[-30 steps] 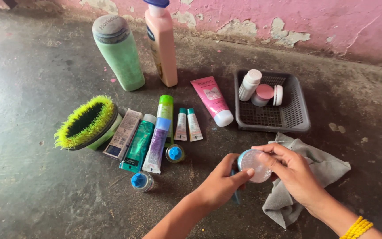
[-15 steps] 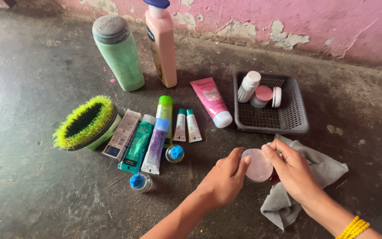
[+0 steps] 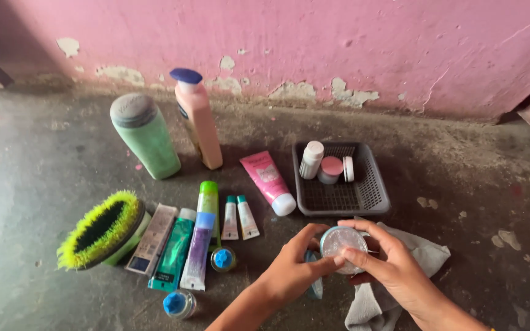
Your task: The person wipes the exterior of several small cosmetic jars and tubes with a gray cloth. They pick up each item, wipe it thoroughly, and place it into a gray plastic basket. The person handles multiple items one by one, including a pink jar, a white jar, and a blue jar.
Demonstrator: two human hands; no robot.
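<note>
Pinching a small clear jar [image 3: 343, 247] from both sides, your fingers are closed on it: your right hand [image 3: 394, 273] wraps it from three o'clock, thumb across its underside, and your left hand [image 3: 292, 270] meets it from nine o'clock, fingertips [image 3: 337, 260] pressed to its rim. You hold the jar tilted, its round pale face towards you, above the floor [image 3: 44, 153]. A blue piece [image 3: 314, 285] shows under your left palm; you cannot tell what it is. Beneath your right hand lies a grey cloth [image 3: 421, 254].

At twelve o'clock from the jar sits a dark basket [image 3: 372, 196], holding a white bottle [image 3: 311, 160], a pink-lidded pot [image 3: 330, 170] and a white pot [image 3: 348, 169] on edge, all bunched at its far end. Just beside the basket at nine o'clock lies a pink tube [image 3: 269, 182]. Farther that way you have a row of tubes [image 3: 199, 248], two blue-capped jars [image 3: 222, 258] and a green brush [image 3: 100, 230]. At eleven o'clock, near the pink wall [image 3: 338, 37], stand a green bottle [image 3: 145, 138] and a peach pump bottle [image 3: 200, 119].
</note>
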